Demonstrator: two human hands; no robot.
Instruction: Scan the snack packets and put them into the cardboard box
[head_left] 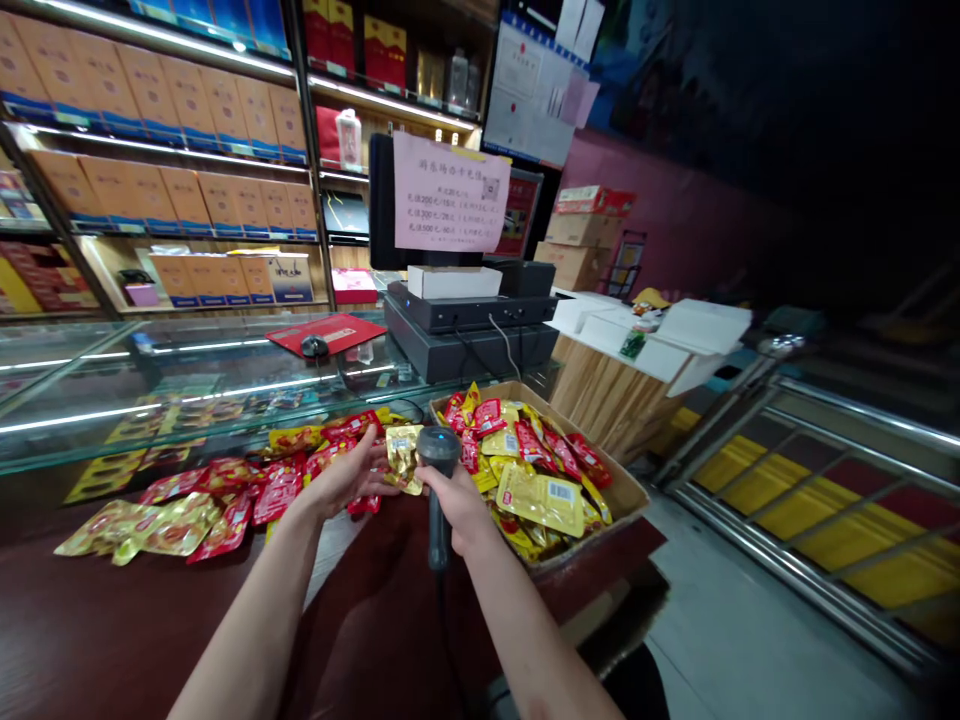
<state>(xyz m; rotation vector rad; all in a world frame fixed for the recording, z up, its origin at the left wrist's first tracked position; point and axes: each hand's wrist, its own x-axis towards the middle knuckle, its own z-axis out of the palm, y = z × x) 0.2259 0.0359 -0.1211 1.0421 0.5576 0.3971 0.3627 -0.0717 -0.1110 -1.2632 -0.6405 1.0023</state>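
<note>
1 gold packet [403, 458] held just beside head of barcode scanner [439, 450], within easy reach of its aim.
Right hand [457, 508] wrapped round scanner handle; left hand [345, 478] spread, fingertips on packet, above tabletop [90, 640], between loose packets [277, 495] and cardboard box [628, 495].

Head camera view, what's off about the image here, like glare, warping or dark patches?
In the head view, wide-angle distortion bends the wall shelves toward the frame edges, the shelf lights leave long glare streaks across the glass counter, the foil snack packets throw bright highlights, and the upper right corner falls into deep shadow where detail is lost.
</note>
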